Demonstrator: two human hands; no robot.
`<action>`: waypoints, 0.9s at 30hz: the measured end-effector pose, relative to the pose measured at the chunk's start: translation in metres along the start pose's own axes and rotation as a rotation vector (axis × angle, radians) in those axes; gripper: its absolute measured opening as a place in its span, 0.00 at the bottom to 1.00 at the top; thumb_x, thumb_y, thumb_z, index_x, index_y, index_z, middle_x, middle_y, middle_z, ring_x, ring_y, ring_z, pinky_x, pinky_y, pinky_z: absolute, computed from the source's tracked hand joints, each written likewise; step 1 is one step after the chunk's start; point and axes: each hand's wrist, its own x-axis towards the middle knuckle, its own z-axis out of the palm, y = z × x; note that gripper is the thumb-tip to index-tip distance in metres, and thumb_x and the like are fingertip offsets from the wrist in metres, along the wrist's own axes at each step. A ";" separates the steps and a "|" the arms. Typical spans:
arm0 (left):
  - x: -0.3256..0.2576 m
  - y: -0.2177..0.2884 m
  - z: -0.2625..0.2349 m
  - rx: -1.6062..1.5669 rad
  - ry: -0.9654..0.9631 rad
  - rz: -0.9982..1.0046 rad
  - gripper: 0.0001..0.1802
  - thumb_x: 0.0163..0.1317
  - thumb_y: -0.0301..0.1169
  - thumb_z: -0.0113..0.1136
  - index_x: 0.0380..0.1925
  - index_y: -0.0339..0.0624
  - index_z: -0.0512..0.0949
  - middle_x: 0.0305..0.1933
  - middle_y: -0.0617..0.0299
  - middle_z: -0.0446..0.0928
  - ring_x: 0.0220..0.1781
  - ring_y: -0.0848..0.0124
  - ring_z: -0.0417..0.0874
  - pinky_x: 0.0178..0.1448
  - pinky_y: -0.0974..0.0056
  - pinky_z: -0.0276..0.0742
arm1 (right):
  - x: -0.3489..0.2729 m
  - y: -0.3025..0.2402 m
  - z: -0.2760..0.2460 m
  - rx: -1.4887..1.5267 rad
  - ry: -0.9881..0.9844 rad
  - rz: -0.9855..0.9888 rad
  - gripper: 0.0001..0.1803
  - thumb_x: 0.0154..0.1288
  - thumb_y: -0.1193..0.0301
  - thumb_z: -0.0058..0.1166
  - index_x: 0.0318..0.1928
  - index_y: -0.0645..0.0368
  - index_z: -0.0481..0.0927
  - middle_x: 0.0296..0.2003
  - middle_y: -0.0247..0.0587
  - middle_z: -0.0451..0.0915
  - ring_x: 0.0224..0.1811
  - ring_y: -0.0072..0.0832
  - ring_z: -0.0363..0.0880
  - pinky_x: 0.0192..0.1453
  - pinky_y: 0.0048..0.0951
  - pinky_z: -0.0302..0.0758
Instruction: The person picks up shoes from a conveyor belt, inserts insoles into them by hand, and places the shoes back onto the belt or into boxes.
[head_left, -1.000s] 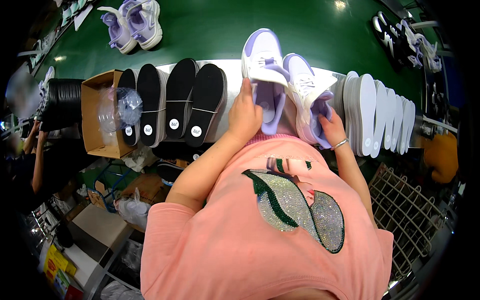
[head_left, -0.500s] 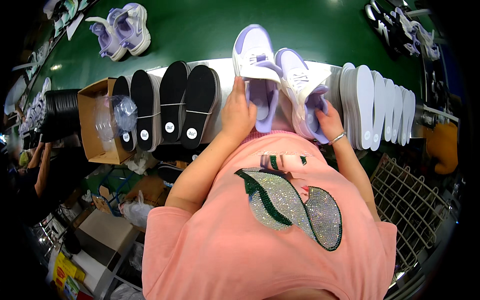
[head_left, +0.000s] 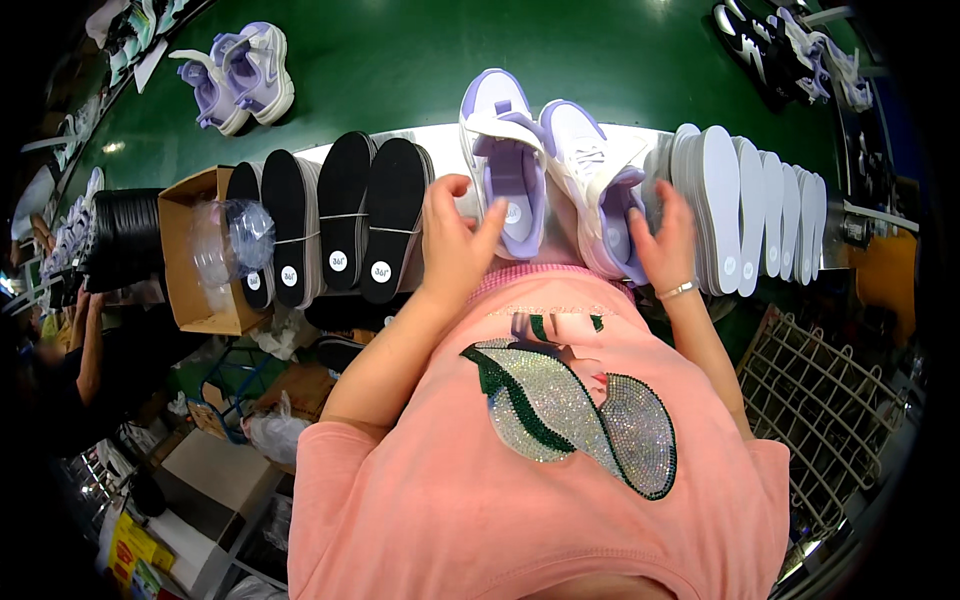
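Hands: 2, left hand (head_left: 455,245) and right hand (head_left: 668,240). Shoes (head_left: 575,150) between the two sets of fingers: 2. Second pair (head_left: 264,72), beyond the left fingers and off to their left: 2 shoes. Black stacks (head_left: 345,200), left of the left fingers: 4; insoles per stack not countable. Labels (head_left: 338,260) on these: 4, one per stack. Carton (head_left: 182,270), farther left of the same fingers: 1. White stacks (head_left: 720,205), right of the right fingers: at least 6; overlap hides exact number. Bracelet (head_left: 680,290), below the right fingers: 1.
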 end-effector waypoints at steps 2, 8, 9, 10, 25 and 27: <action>0.010 -0.020 0.014 -0.070 0.041 -0.100 0.31 0.48 0.34 0.59 0.49 0.28 0.59 0.49 0.45 0.64 0.47 0.62 0.70 0.46 0.64 0.69 | 0.012 -0.051 -0.039 -0.098 0.081 -0.221 0.22 0.50 0.70 0.50 0.47 0.63 0.67 0.38 0.46 0.73 0.44 0.43 0.69 0.49 0.36 0.63; 0.014 -0.041 0.044 -0.207 -0.115 -0.211 0.34 0.51 0.34 0.55 0.53 0.25 0.54 0.48 0.45 0.64 0.44 0.63 0.72 0.43 0.65 0.72 | 0.030 -0.106 0.000 -0.056 -0.776 -0.538 0.21 0.45 0.70 0.52 0.43 0.60 0.69 0.37 0.43 0.74 0.43 0.37 0.71 0.47 0.37 0.64; 0.014 -0.041 0.044 -0.188 -0.103 -0.203 0.33 0.52 0.33 0.55 0.53 0.26 0.54 0.47 0.45 0.65 0.44 0.64 0.73 0.41 0.65 0.73 | 0.034 -0.109 0.013 -0.201 -0.883 -0.547 0.20 0.45 0.70 0.52 0.42 0.60 0.69 0.36 0.42 0.74 0.43 0.36 0.71 0.46 0.37 0.66; 0.014 -0.045 0.044 -0.248 -0.112 -0.241 0.33 0.52 0.33 0.54 0.53 0.27 0.55 0.46 0.46 0.66 0.42 0.65 0.73 0.40 0.66 0.73 | 0.042 -0.112 0.016 -0.173 -0.934 -0.545 0.20 0.44 0.71 0.52 0.41 0.60 0.69 0.36 0.42 0.74 0.43 0.37 0.71 0.45 0.37 0.67; 0.009 -0.053 0.051 -0.278 -0.116 -0.238 0.31 0.51 0.34 0.56 0.51 0.26 0.59 0.44 0.49 0.67 0.39 0.68 0.74 0.33 0.69 0.74 | 0.058 -0.103 0.042 -0.427 -1.215 -0.534 0.21 0.46 0.71 0.50 0.45 0.59 0.70 0.43 0.45 0.73 0.46 0.36 0.72 0.44 0.37 0.70; 0.009 -0.056 0.050 -0.255 -0.147 -0.208 0.31 0.51 0.34 0.56 0.51 0.25 0.59 0.45 0.47 0.65 0.41 0.66 0.73 0.32 0.69 0.74 | 0.057 -0.107 0.041 -0.530 -1.273 -0.545 0.16 0.46 0.70 0.50 0.40 0.57 0.74 0.37 0.45 0.76 0.43 0.35 0.74 0.42 0.36 0.70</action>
